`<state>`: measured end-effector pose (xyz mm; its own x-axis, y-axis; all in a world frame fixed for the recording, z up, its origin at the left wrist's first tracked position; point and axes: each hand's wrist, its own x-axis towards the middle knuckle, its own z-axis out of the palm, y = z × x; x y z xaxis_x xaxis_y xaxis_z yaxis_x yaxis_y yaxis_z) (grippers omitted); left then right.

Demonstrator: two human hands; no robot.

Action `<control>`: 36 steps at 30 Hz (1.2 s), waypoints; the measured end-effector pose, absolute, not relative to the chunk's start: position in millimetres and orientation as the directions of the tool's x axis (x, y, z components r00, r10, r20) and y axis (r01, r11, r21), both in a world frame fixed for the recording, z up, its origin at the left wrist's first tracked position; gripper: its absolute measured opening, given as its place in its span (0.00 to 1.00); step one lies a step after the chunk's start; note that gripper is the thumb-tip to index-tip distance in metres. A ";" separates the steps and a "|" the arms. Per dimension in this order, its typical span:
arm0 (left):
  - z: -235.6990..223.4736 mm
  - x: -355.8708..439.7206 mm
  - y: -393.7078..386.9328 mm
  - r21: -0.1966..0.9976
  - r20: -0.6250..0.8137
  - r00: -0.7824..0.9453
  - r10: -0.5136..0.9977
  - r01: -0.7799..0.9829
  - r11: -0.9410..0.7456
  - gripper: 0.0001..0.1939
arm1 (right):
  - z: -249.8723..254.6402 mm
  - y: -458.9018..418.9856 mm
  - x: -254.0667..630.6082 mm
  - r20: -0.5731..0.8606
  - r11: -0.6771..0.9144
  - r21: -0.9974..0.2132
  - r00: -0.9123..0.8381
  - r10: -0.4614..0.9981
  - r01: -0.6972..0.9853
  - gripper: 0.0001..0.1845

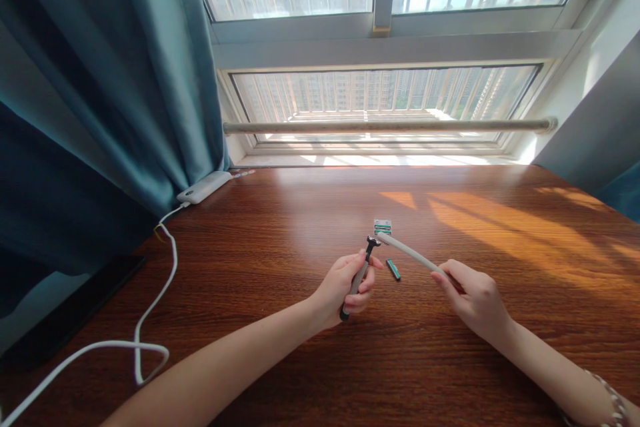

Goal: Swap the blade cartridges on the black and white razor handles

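Note:
My left hand (pixel 350 283) is closed round a razor handle (pixel 358 278), grey and black, tilted with its head end up. Between thumb and fingers, my right hand (pixel 473 293) grips a whitish toothbrush (pixel 413 253). The brush's bristle end points left and lies close to the top of the razor handle; whether they touch I cannot tell. Below the brush, a green and black razor cartridge (pixel 393 270) lies loose on the wooden table (pixel 280 240). Just behind the brush head is a small cartridge pack (pixel 383 226) with green strips, partly covered by the brush.
A white power strip (pixel 205 187) rests at the back left by the blue curtain (pixel 165 67), its white cable (pixel 173 260) looping down the left side. A long black object (pixel 75 310) lies at the left edge. Behind the table, a rail (pixel 390 126) crosses the window.

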<state>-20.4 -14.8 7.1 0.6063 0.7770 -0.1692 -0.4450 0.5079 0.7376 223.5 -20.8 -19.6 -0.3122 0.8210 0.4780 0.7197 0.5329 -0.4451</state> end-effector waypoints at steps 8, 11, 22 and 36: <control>5.1 -19.7 -15.0 0.744 -0.138 0.606 0.783 -0.459 0.487 0.09 | -21.9 -22.2 222.8 0.457 0.507 -0.491 -0.286 0.842 0.708 0.13; 4.0 -19.4 -14.6 0.743 -0.145 0.614 0.776 -0.450 0.495 0.10 | -21.5 -22.2 223.3 0.438 0.515 -0.492 -0.312 0.843 0.702 0.13; 1.3 -17.8 -14.9 0.775 -0.149 0.595 0.789 -0.425 0.467 0.09 | -22.1 -22.2 222.7 0.436 0.489 -0.515 -0.275 0.857 0.704 0.14; 6.0 -15.6 -16.2 0.874 -0.128 0.475 0.871 -0.360 0.325 0.10 | -18.5 -22.1 222.0 0.450 0.493 -0.540 -0.261 0.854 0.682 0.13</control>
<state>-15.6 -16.2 6.0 0.4746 0.8708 -0.1282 -0.3605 0.3251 0.8743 222.0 -22.1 -18.5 -0.2611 0.8543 0.4495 0.6821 0.4928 -0.5403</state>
